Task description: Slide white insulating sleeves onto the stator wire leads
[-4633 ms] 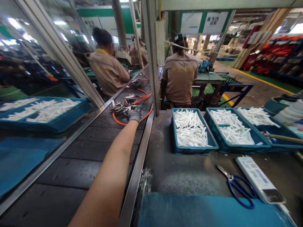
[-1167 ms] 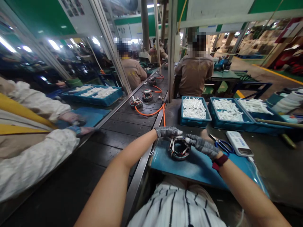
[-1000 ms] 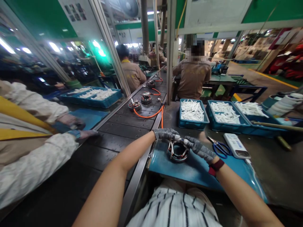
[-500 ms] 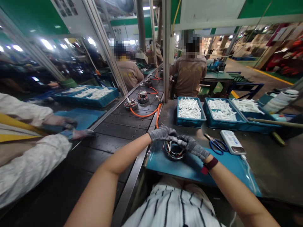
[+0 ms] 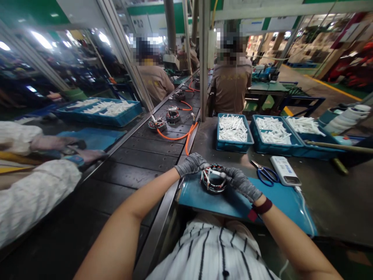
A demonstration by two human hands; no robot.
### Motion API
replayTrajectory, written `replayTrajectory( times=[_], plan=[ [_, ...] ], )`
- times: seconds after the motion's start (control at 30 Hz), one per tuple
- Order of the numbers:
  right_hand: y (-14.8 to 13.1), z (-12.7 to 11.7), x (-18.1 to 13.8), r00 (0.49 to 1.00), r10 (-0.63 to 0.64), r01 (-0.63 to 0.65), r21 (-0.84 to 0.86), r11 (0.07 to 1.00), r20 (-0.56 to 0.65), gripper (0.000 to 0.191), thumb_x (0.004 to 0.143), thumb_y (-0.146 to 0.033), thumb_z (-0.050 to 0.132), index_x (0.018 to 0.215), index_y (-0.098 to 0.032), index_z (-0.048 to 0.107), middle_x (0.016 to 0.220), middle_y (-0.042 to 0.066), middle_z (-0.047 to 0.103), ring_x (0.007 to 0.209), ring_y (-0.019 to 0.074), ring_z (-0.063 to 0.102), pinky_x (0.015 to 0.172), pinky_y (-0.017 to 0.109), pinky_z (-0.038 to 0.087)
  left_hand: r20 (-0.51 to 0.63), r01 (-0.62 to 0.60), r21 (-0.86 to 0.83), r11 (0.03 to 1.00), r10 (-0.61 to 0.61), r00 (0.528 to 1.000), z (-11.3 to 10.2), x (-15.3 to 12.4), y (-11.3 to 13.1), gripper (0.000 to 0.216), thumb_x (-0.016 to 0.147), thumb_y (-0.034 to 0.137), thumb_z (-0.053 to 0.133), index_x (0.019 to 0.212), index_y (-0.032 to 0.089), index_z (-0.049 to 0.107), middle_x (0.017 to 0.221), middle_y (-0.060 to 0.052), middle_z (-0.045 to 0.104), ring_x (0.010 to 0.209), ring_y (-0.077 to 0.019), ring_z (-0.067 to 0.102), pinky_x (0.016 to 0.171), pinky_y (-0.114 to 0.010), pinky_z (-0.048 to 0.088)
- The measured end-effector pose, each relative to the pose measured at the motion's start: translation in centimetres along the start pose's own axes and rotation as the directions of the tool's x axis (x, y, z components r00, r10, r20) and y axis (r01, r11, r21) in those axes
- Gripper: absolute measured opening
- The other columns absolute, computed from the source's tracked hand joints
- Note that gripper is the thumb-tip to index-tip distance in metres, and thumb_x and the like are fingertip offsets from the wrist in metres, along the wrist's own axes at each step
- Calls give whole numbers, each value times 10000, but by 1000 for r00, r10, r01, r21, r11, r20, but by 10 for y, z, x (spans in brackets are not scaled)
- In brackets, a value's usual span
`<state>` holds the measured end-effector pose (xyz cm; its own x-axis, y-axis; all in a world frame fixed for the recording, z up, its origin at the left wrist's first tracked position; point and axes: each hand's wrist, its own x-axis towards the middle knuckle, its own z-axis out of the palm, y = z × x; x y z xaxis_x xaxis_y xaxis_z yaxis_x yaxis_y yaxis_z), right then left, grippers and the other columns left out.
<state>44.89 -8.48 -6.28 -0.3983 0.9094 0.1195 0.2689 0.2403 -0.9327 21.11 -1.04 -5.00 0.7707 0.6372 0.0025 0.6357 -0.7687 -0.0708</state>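
A round wound stator (image 5: 213, 184) with coloured wires lies on the blue mat (image 5: 241, 202) in front of me. My left hand (image 5: 190, 164), in a grey glove, curls against its left rim. My gloved right hand (image 5: 240, 182) grips its right side. Between the fingertips of both hands runs a thin white sleeve (image 5: 215, 173) across the top of the stator.
Blue scissors (image 5: 264, 174) and a white device (image 5: 284, 176) lie right of the mat. Three blue trays of white sleeves (image 5: 232, 133) stand behind. More stators with orange cables (image 5: 157, 124) ride the black conveyor (image 5: 140, 155). A white-sleeved co-worker's arm (image 5: 35, 190) is at left; two people sit ahead.
Since the earliest frame my left hand came back from the conveyor to the mat with a stator. In the last second both hands stay pinched over it, shifting only slightly.
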Motion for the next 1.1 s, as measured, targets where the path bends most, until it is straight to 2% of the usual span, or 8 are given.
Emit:
replayTrajectory(
  times=[0.13,0.23,0.37,0.5,0.63,0.83,1.0,1.1],
  plan=[
    [0,0,-14,992,-64,47,-164,985,-106,418,940,-485,541,1210,-220,720,1182,104,718,1090,318,664,1034,522,495,52,86,-54,995,-83,995,-2,-1,-1,357,1000,405,453,876,171,693,827,-69,687,781,-195,622,702,-283,410],
    [10,22,-41,922,-289,129,-498,857,-259,362,953,-414,543,1247,-271,697,1257,111,674,1208,317,595,1092,541,431,2,79,-212,974,-81,997,0,-5,-2,275,988,360,486,982,174,688,941,-70,704,898,-195,643,796,-277,446],
    [37,52,-61,858,-509,403,-710,577,73,354,913,-327,634,1255,-416,659,1270,34,671,1244,270,565,1141,521,356,-40,49,-447,893,-75,996,10,-21,1,242,957,294,531,1138,183,648,1064,-66,710,1013,-185,650,892,-280,477],
    [46,40,-39,867,-484,176,-839,515,-115,570,873,-388,679,1408,-242,549,1477,160,489,1421,391,349,1149,651,249,-29,137,-565,814,-186,982,20,-41,12,245,941,288,533,1133,174,634,1053,-68,712,970,-184,661,863,-305,510],
    [29,20,-25,807,-505,45,-821,569,-306,423,950,-319,542,1335,-149,590,1358,209,571,1311,379,484,1084,615,375,-48,29,-517,856,-63,997,13,-37,29,370,920,383,593,1233,190,620,1045,-70,710,948,-203,664,842,-314,509],
    [13,40,-33,937,-308,126,-661,740,-167,404,972,-377,500,1283,-159,638,1278,181,645,1186,338,600,1038,529,482,-57,6,-42,999,-8,998,1,-3,39,402,1009,414,422,1303,226,622,1167,-146,659,1080,-286,615,934,-426,466],
    [16,42,-15,989,-54,19,-249,968,-138,409,985,-389,496,1333,-207,613,1305,121,657,1219,272,613,1092,479,464,-62,-119,-1,993,119,991,9,3,31,312,992,327,480,1242,225,636,1174,-113,649,1088,-240,596,981,-390,443],
    [12,39,-3,998,-23,19,-69,997,-62,366,1003,-392,479,1279,-225,653,1278,91,677,1178,235,640,1079,439,481,-25,-150,2,989,150,988,13,4,27,317,984,355,491,1206,197,653,1140,-130,659,1047,-253,611,924,-382,471]
  ],
)
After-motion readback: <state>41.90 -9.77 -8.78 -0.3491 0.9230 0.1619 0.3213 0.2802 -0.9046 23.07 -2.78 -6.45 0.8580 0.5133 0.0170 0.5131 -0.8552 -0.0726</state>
